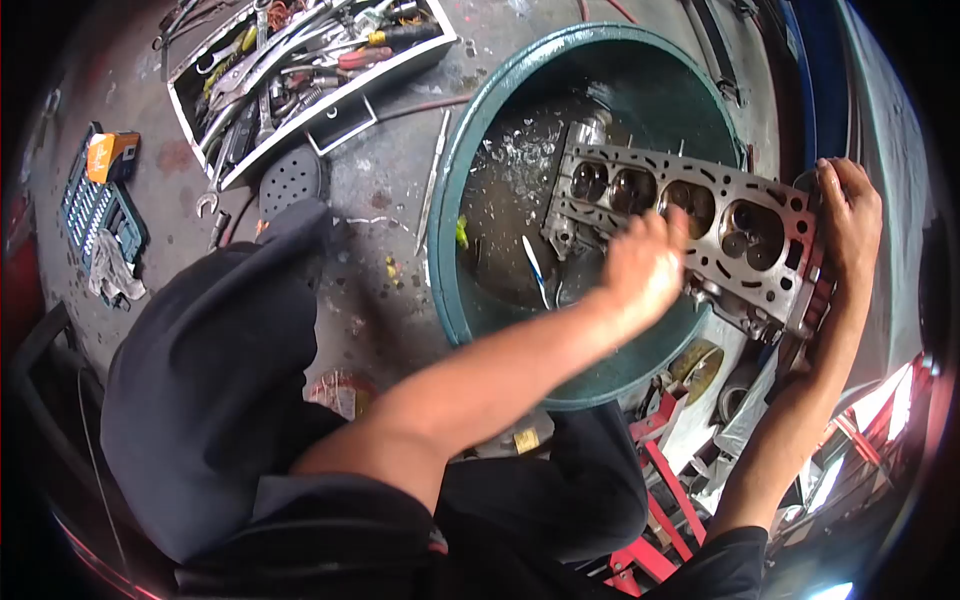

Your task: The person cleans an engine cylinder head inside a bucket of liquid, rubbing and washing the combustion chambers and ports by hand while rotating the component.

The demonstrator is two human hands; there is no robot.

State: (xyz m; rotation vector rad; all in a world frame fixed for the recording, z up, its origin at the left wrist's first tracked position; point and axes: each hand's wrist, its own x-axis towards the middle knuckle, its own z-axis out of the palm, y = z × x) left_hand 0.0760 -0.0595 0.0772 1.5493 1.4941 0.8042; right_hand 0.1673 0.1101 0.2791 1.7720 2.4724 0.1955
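A grey metal cylinder head (720, 238) lies tilted across a green round tub (452, 300), its flat face with oval combustion chambers turned up. My right hand (850, 215) grips its right end, fingers over the edge. My left hand (645, 265), smeared by motion, is closed over the face near the middle chambers; whatever its fingers hold is hidden. Murky liquid fills the tub's bottom. A white and blue brush-like stick (536, 268) leans in it, left of the cylinder head.
An open white-edged drawer (345, 112) full of wrenches and screwdrivers sits at upper left. Further left lie a socket set case (105, 205), an orange box (112, 157) and a grey rag (115, 270). A long metal bar (433, 185) lies beside the tub. Red stand legs (665, 490) are at lower right.
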